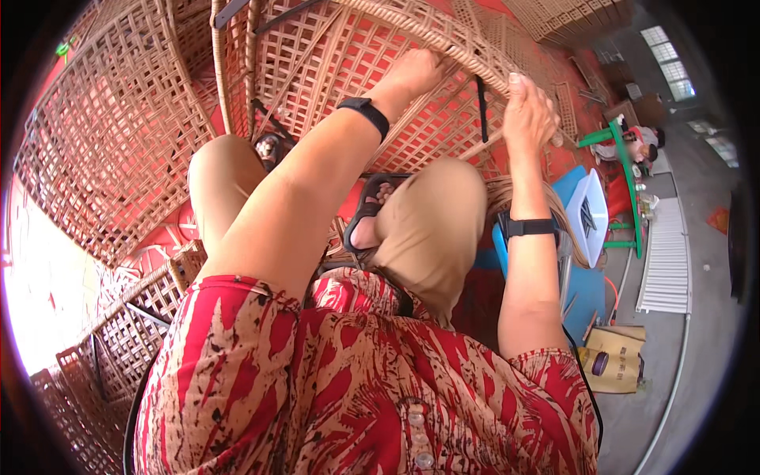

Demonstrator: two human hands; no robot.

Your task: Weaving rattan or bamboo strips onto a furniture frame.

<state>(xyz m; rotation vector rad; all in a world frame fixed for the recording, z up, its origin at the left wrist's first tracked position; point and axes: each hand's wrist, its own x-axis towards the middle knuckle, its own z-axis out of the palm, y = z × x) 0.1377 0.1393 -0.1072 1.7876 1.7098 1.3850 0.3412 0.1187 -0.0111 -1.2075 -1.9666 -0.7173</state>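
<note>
Your two hands work a woven rattan frame [380, 87] at twelve o'clock, its lattice largely filled and the rim unfinished. Your left hand [416, 73] presses the lattice, its fingers hidden; your right hand [529, 115] is clenched on the rim. Several more woven frames are stacked at nine o'clock.

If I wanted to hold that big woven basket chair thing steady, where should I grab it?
Probably the thick wrapped rim of the woven frame, coming from the near side, as both hands do. The rim is a round, solid bar that fingers can curl around; the open lattice panels look thin and bendy. The left hand and right hand sit apart along it.
</note>
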